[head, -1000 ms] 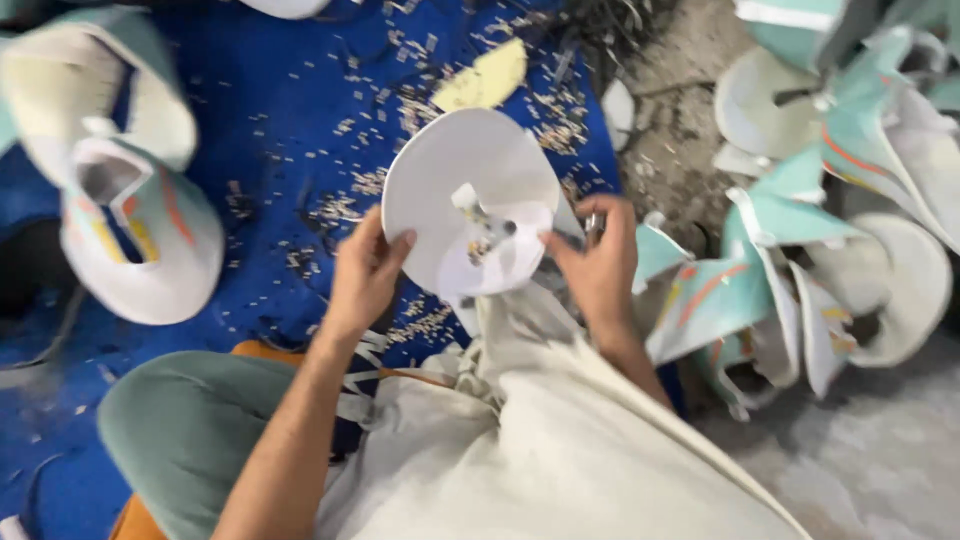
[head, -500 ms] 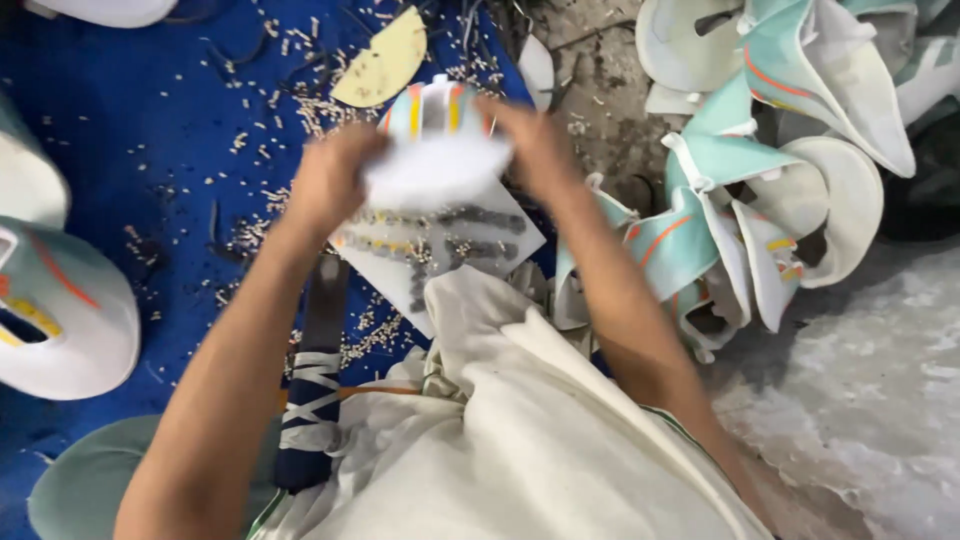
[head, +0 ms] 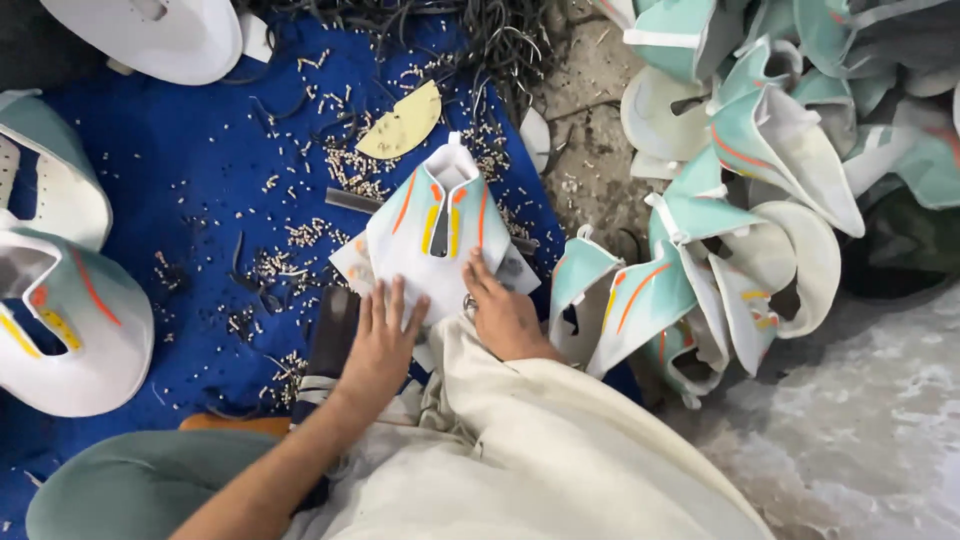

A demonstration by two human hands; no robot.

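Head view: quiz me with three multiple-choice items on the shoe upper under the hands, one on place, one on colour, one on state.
1. Where does the shoe upper lie?
A. on the blue mat
B. on the grey floor
C. atop the right-hand pile

2. What colour are its stripes?
A. purple and black
B. orange and yellow
C. red and green

3. How do the hands meet it?
A. both lifted clear
B. one gripping it in the air
C. both pressed flat on its near edge

Answers: 1 A, the blue mat shows around it. 2 B, the stripes flank its slit. 3 C, left hand and right hand rest palm-down on it.
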